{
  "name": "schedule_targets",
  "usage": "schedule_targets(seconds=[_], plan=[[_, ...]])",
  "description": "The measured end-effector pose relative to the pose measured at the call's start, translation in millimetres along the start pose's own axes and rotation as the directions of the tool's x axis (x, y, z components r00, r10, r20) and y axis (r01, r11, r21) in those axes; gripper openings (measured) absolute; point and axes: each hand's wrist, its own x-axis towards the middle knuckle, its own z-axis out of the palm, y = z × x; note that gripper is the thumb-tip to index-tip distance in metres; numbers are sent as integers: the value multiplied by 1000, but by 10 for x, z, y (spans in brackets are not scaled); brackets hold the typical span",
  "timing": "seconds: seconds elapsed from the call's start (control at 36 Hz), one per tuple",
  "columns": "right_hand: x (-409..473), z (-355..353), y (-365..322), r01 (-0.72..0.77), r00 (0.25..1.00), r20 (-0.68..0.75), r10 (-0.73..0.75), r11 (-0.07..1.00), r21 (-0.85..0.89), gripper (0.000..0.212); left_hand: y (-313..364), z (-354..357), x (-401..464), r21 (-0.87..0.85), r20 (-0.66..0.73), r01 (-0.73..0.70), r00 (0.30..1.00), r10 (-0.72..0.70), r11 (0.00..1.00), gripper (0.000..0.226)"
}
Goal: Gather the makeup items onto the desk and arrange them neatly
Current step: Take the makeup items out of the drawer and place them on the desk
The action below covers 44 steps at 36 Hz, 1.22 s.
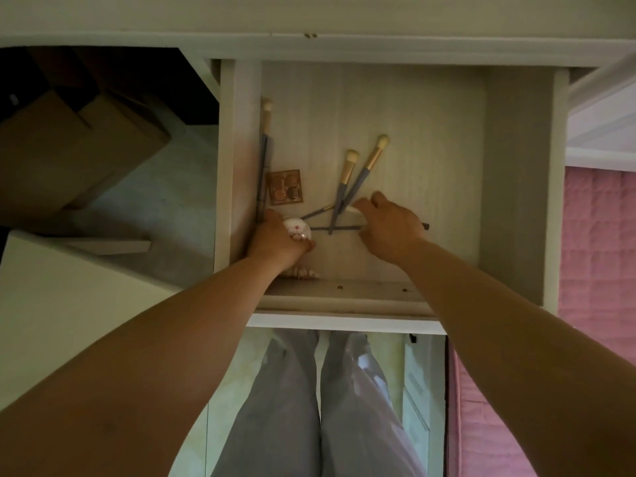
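Note:
An open white drawer (512, 187) holds the makeup items. My left hand (275, 241) is shut on a round white compact (296, 228) near the drawer's front left corner. My right hand (389, 225) reaches over several crossed blue-handled brushes (347, 191) and touches a small white item (354, 211); its grip is not clear. Two brushes with gold ferrules and cream tips point away from me. Another long brush (264, 146) lies along the left wall. A small brown eyeshadow palette (285, 186) sits between them. A pale ribbed object (304, 273) lies under my left wrist.
The white desk top (309, 15) runs above the drawer. Cardboard boxes (69, 149) sit on the floor at left. A pink quilted bed cover (599, 235) is at right. My legs in pale trousers (303, 407) stand below the drawer front.

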Motion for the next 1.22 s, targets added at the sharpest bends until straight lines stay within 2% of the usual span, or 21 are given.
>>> schedule_targets(seconds=[0.11,0.17,0.22,0.39,0.56,0.75,0.86,0.94,1.03,1.11,1.17,1.22], plan=[[246,-95,-65,23,1000,6,-22,984,-179,85,-9,-35,87,-85,-25,18,999,-20,996,82],[340,-114,-67,24,1000,9,-22,960,-280,90,-6,-43,117,-107,-26,9,1000,-12,994,84],[401,-119,-57,17,1000,5,-16,937,-350,82,-5,-50,139,-123,-19,-2,1000,0,992,83],[427,-110,-40,-11,996,-88,-29,907,-420,24,6,-53,162,-120,-16,-10,1000,8,993,80],[403,49,78,-12,993,-115,-29,939,-344,24,-3,-50,154,-132,-17,-25,1000,23,991,75],[275,103,173,-40,999,-27,34,972,-232,30,3,-29,100,-164,-39,-29,999,23,986,82],[168,108,219,-185,981,-59,184,983,-4,29,51,-4,76,-155,-34,-46,999,41,987,84],[97,126,288,-287,941,-138,308,946,150,23,115,44,67,-117,-12,-67,998,66,991,87],[5,113,397,-399,862,-202,465,868,297,24,251,111,71,-98,0,-98,995,98,990,88],[-77,62,564,-547,716,-205,667,719,430,29,437,187,98,-76,6,-150,988,151,986,87],[-110,33,670,-625,605,-154,781,586,516,31,539,231,123,-61,10,-179,984,180,982,85],[-144,32,765,-686,538,-83,839,493,535,35,613,281,147,-31,19,-196,980,196,980,80]])
